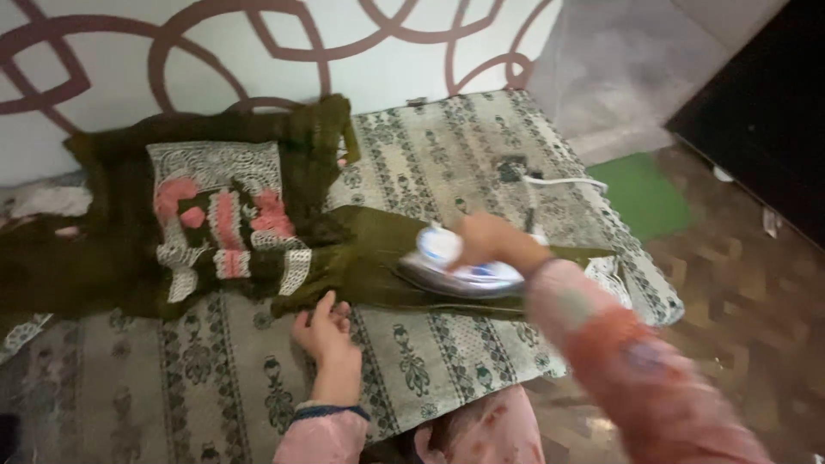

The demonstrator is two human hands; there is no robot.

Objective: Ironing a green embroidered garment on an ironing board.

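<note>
1. The right hand (pixel 491 241) is wrapped around the handle of a white and blue iron (pixel 458 265), fingers curled shut on it, though blur hides the fingertips.
2. The iron's flat, pointed sole rests on the sleeve of a dark olive garment (pixel 112 249), a soft, slightly crumpled fabric.
3. The garment lies spread across a patterned cloth (pixel 430 163) woven in grey and dark green motifs, and bears a pale lace panel with pink patches (pixel 225 215) on its chest.
4. The left hand (pixel 325 331) lies flat on the patterned cloth just below the sleeve edge, fingers loosely together and touching the fabric's hem.
5. A white cord (pixel 563 181) runs from the iron toward a dark socket (pixel 513 169).
</note>
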